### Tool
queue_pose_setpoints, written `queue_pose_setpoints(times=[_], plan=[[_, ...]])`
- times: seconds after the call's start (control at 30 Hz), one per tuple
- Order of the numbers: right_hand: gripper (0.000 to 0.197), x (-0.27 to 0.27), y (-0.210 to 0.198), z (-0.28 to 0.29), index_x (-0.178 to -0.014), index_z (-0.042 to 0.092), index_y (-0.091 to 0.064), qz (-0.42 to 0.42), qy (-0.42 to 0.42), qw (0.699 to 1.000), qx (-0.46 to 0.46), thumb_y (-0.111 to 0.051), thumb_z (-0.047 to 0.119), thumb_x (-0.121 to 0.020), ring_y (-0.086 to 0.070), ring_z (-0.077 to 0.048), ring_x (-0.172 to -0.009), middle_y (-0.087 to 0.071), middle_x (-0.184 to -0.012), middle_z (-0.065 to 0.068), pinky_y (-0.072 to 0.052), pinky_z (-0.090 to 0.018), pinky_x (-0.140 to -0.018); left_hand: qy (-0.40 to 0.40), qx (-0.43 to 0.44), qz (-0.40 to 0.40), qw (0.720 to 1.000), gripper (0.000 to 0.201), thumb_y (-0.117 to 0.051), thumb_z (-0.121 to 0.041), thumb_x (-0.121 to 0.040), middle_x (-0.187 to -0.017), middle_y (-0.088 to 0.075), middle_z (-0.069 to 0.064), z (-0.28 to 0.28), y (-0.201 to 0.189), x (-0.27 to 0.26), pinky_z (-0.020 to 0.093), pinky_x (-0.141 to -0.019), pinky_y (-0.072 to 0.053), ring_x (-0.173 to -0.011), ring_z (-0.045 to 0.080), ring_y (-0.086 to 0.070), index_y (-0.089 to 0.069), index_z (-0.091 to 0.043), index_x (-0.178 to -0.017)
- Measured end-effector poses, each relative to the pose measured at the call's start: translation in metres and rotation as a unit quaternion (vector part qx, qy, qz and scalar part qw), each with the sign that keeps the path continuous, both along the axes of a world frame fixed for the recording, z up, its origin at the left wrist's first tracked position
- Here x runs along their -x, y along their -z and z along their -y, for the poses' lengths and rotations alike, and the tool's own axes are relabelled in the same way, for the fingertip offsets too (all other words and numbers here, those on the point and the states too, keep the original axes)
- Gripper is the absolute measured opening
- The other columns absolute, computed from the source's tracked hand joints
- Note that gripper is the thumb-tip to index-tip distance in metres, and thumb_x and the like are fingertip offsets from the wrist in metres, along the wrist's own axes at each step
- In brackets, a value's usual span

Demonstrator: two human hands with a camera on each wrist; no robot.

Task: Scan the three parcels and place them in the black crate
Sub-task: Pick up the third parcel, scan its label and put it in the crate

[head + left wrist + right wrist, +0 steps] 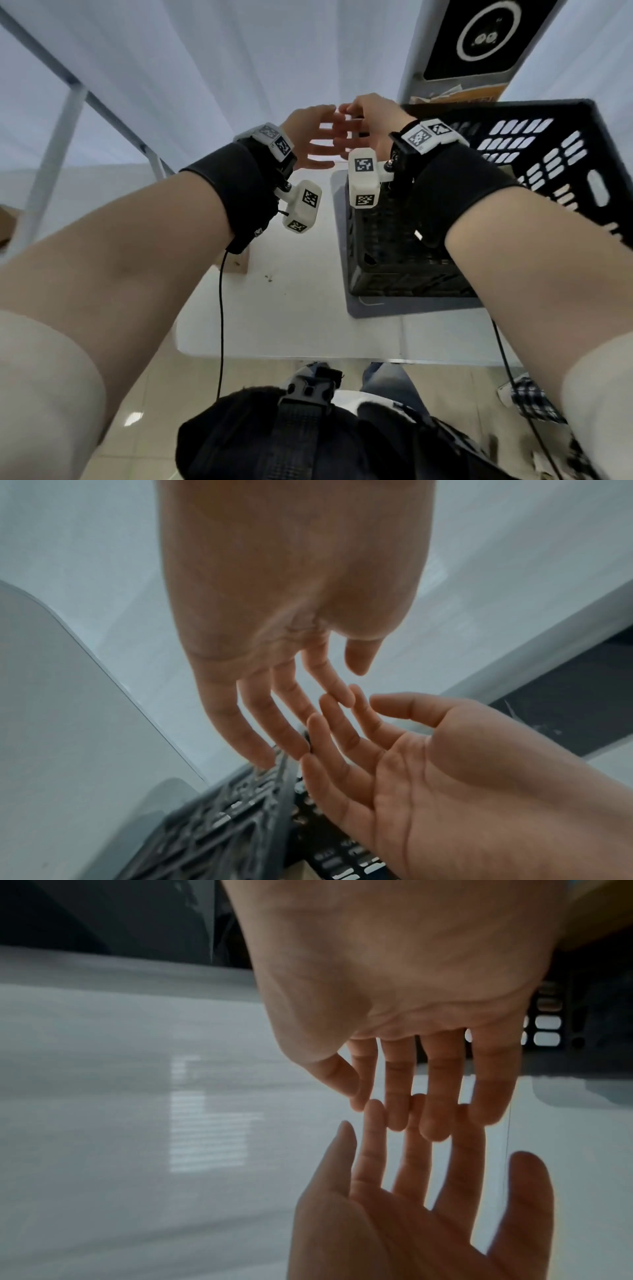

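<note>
White drapes backed a white bench (pixel 301 308); grey mat (pixel 376 308) at its right, carrying the crate (pixel 548 164).

Crate — black plastic, lattice walls with slotted openings, upright on the mat, open top. Its inside was largely hidden by the right forearm; brown cardboard showed through the lattice low in the left wrist view, possibly a parcel, not certain.

Parcels — none plainly in view on the bench. One brown box corner (pixel 236 263) showed under the left wrist; identity uncertain.

Left hand (pixel 308 137) — raised above the bench, fingers straight and spread, holding nothing.

Right hand (pixel 370 126) — raised beside the crate's left rim, fingers straight, holding nothing. Fingertips of both hands overlapped or touched; palms faced one another.

Scanner — not identifiable; a black panel with a white ring (pixel 486 34) stood behind the crate.

Step, judged: hands empty between parcels. Advice — check the crate's count first; reach the next parcel with both hands, label side up.
</note>
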State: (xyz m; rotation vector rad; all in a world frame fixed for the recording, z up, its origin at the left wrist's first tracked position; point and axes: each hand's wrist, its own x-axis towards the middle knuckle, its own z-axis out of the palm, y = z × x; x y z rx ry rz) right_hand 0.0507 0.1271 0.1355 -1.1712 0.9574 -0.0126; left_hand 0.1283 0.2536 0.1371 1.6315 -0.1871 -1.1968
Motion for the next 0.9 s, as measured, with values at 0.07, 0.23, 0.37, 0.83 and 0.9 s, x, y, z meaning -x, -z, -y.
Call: queue_pose_setpoints(times=[0.07,0.23,0.37,0.83,0.9], plan=[[0.023,-0.016,0.001,-0.024,-0.099,0.019,-0.072,-0.012,-0.017,1.000,0.012,-0.052,0.018,-0.089,-0.074,-0.029,-0.091,-0.077,-0.103,-0.007,-0.055,-0.047,-0.087,-0.004,-0.008,0.004,1.000,0.025,-0.051,-0.037,-0.099,-0.107,-0.072,0.002,-0.024,0.003,-0.017,0.042,-0.093,-0.056,-0.097,0.024,-0.071,-0.069,-0.019,-0.100],[0.023,-0.045,0.015,-0.068,-0.102,0.018,-0.072,-0.036,-0.056,0.998,0.020,-0.055,0.020,-0.087,-0.076,-0.031,-0.087,-0.078,-0.098,-0.005,-0.054,-0.051,-0.090,0.000,-0.046,0.029,0.999,0.026,-0.049,-0.037,-0.101,-0.107,-0.070,0.001,-0.070,0.016,-0.045,0.041,-0.094,-0.053,-0.098,0.024,-0.069,-0.067,-0.019,-0.100],[0.024,-0.066,0.036,-0.097,-0.107,0.017,-0.068,-0.057,-0.088,0.994,0.014,-0.053,0.023,-0.089,-0.076,-0.031,-0.090,-0.078,-0.099,-0.005,-0.055,-0.047,-0.088,-0.016,-0.099,0.036,0.994,0.026,-0.051,-0.040,-0.099,-0.112,-0.070,-0.001,-0.104,0.036,-0.071,0.041,-0.093,-0.054,-0.104,0.024,-0.066,-0.068,-0.021,-0.103],[0.030,-0.108,0.145,-0.155,-0.118,0.015,-0.063,-0.162,-0.156,0.974,-0.015,-0.048,0.023,-0.093,-0.071,-0.033,-0.100,-0.072,-0.108,-0.005,-0.050,-0.040,-0.081,-0.010,-0.322,0.105,0.941,0.049,-0.058,-0.027,-0.097,-0.142,-0.053,0.005,-0.166,0.151,-0.132,0.031,-0.091,-0.044,-0.130,0.026,-0.052,-0.054,-0.005,-0.141],[0.033,-0.110,0.159,-0.158,-0.122,0.014,-0.061,-0.173,-0.158,0.972,-0.029,-0.048,0.024,-0.093,-0.070,-0.035,-0.102,-0.071,-0.105,-0.005,-0.050,-0.041,-0.081,-0.003,-0.307,0.073,0.949,0.049,-0.054,-0.027,-0.099,-0.144,-0.053,0.008,-0.170,0.160,-0.132,0.037,-0.100,-0.045,-0.134,0.029,-0.050,-0.052,-0.006,-0.143]])
